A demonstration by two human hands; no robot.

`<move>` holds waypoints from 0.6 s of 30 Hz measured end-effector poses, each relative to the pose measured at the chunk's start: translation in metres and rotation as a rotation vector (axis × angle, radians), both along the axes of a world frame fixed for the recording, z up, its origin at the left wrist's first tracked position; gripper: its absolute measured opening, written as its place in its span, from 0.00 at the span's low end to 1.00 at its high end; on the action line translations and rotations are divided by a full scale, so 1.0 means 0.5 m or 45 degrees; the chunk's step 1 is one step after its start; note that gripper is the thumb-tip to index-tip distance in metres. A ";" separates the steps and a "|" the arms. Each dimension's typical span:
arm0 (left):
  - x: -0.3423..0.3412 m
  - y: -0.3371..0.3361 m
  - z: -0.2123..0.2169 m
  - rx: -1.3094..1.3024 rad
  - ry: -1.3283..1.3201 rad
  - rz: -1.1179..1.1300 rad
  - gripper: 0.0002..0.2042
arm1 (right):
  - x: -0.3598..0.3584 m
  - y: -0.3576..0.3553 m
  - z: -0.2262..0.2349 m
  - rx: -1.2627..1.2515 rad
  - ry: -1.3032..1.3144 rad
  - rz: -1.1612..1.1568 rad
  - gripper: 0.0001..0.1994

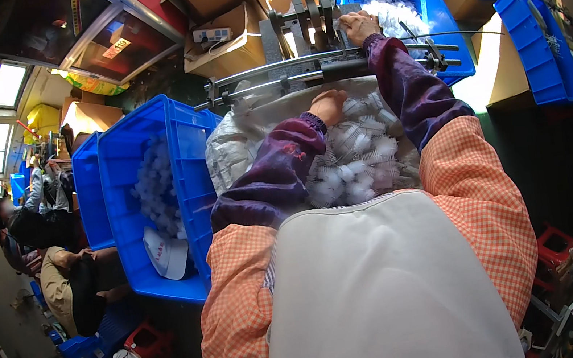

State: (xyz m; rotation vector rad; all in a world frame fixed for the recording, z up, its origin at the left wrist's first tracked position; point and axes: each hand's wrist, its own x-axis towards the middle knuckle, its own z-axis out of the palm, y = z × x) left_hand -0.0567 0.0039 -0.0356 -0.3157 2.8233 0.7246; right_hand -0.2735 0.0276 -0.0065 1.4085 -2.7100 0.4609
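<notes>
My left hand (329,105) reaches down to the far edge of a heap of ribbed, translucent white plastic pieces (355,144). Its fingers are curled, and what they pinch is too small to make out. The heap lies in a pale sack-like cloth (224,155) spread in front of me. Farther off, my right hand (358,24) is at the right side of a dark metal bench machine (312,25), fingers bent inward against it. Whatever those fingers hold is hidden. Purple sleeve covers reach both wrists.
Metal rods (273,82) cross between cloth and machine. A blue bin (186,193) on the left holds white pieces and a white cap (166,253). Another blue bin (434,4) with white pieces stands behind my right hand. Cardboard boxes (227,44) stand behind; people sit at far left.
</notes>
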 end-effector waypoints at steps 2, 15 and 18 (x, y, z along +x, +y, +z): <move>-0.001 0.000 -0.006 -0.059 0.072 -0.037 0.17 | 0.000 -0.002 0.006 0.076 0.004 -0.101 0.13; 0.042 0.037 0.080 -0.213 0.374 -0.242 0.10 | 0.045 0.022 0.008 0.076 0.069 -0.246 0.17; 0.044 0.040 0.088 -0.296 0.481 -0.311 0.10 | 0.077 -0.014 -0.004 0.034 0.224 -0.205 0.14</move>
